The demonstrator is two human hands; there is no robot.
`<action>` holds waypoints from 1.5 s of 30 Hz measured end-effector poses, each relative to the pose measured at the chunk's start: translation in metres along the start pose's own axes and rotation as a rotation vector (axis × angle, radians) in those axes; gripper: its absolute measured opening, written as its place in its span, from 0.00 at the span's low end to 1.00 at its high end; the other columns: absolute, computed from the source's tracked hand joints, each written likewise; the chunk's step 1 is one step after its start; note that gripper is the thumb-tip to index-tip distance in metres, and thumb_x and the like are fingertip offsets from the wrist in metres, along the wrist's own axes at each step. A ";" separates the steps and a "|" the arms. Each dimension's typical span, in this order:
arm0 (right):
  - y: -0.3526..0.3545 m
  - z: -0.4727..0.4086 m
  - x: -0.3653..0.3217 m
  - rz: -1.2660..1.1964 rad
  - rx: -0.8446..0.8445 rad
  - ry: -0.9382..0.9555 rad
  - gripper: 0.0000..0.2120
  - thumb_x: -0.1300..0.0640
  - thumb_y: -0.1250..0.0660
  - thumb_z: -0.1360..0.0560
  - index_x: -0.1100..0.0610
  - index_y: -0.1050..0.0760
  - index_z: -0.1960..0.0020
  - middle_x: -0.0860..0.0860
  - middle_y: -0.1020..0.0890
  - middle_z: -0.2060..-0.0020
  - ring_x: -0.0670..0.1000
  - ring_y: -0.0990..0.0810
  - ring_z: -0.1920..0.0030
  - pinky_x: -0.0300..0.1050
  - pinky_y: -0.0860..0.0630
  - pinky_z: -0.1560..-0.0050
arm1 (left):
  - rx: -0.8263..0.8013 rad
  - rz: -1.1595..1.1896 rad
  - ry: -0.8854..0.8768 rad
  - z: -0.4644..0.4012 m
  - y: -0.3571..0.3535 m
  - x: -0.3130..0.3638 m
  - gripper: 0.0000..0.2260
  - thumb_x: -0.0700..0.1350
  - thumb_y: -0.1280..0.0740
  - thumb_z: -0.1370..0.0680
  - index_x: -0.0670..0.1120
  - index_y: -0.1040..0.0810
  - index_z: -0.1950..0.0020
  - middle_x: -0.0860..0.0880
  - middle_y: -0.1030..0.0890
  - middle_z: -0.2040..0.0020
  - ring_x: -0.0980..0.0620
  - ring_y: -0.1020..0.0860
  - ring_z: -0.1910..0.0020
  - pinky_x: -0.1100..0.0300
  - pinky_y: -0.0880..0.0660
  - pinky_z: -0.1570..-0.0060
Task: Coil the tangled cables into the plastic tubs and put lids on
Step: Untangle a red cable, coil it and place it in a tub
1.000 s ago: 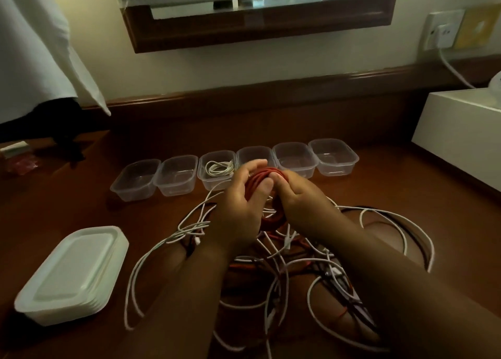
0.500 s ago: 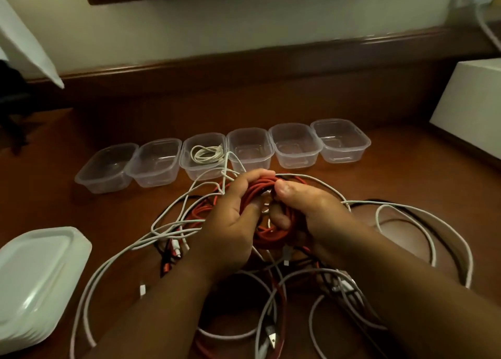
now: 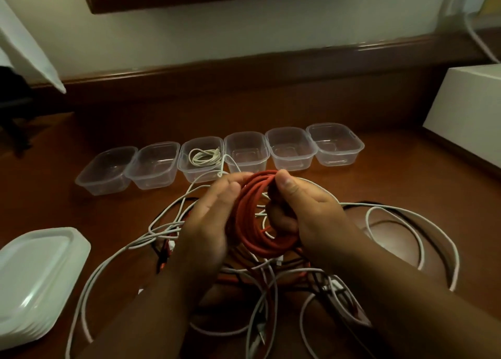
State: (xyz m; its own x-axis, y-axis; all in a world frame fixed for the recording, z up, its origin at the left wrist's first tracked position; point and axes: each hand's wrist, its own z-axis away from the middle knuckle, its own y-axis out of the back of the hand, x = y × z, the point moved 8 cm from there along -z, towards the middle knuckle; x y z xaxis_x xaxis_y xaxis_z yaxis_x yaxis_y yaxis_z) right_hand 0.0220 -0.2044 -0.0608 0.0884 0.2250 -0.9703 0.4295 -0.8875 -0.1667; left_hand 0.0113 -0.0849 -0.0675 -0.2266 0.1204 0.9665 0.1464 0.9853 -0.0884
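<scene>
The table (image 3: pixel 379 185) runs to a raised wooden edge at 12 o'clock; bare surface lies at 2 o'clock. A white box (image 3: pixel 469 114) bounds 3 o'clock. Tangled cables (image 3: pixel 393 223) spread across centre. Stacked lids (image 3: pixel 35 277) sit at 8 o'clock. Six tubs (image 3: pixel 336 144) line 12 o'clock; the third holds a white coil (image 3: pixel 204 156). The left hand (image 3: pixel 208 223) and right hand (image 3: pixel 306 212) both grip the red coil (image 3: pixel 252 215) above the tangle.

Row of six tubs (image 3: pixel 219 156) across far table; third holds white coil (image 3: pixel 205 156), five open. Cable tangle (image 3: pixel 271 277) covers near centre. Lid stack (image 3: pixel 38 280) blocks near left. White box (image 3: pixel 466 114) right; bare table (image 3: pixel 406 174) between it and tubs.
</scene>
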 end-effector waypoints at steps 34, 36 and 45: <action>0.005 -0.005 0.001 0.746 0.102 0.072 0.18 0.34 0.47 0.30 0.44 0.29 0.51 0.44 0.21 0.59 0.41 0.22 0.57 0.40 0.25 0.57 | -0.076 0.085 0.262 0.002 -0.010 -0.027 0.25 0.32 0.28 0.33 0.42 0.24 0.36 0.38 0.17 0.45 0.40 0.17 0.46 0.50 0.20 0.51; 0.007 -0.005 0.001 0.757 0.129 0.080 0.11 0.37 0.44 0.25 0.43 0.32 0.52 0.43 0.23 0.61 0.37 0.23 0.60 0.31 0.28 0.63 | -0.029 -0.018 0.205 0.002 -0.009 -0.022 0.19 0.32 0.28 0.28 0.46 0.22 0.38 0.42 0.16 0.46 0.42 0.17 0.46 0.50 0.20 0.51; 0.011 -0.003 0.003 0.827 0.194 0.107 0.12 0.38 0.40 0.24 0.44 0.35 0.46 0.43 0.22 0.61 0.40 0.21 0.61 0.33 0.25 0.65 | 0.100 -0.520 -0.011 0.003 -0.006 -0.002 0.14 0.42 0.36 0.21 0.60 0.24 0.42 0.58 0.21 0.45 0.61 0.21 0.47 0.61 0.21 0.49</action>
State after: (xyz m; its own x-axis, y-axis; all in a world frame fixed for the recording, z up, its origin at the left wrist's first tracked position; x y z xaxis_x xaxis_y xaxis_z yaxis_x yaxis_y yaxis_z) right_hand 0.0299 -0.2118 -0.0645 0.3940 -0.4970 -0.7731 0.0286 -0.8341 0.5508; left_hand 0.0078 -0.0910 -0.0699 -0.2553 -0.3866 0.8862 -0.0802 0.9219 0.3790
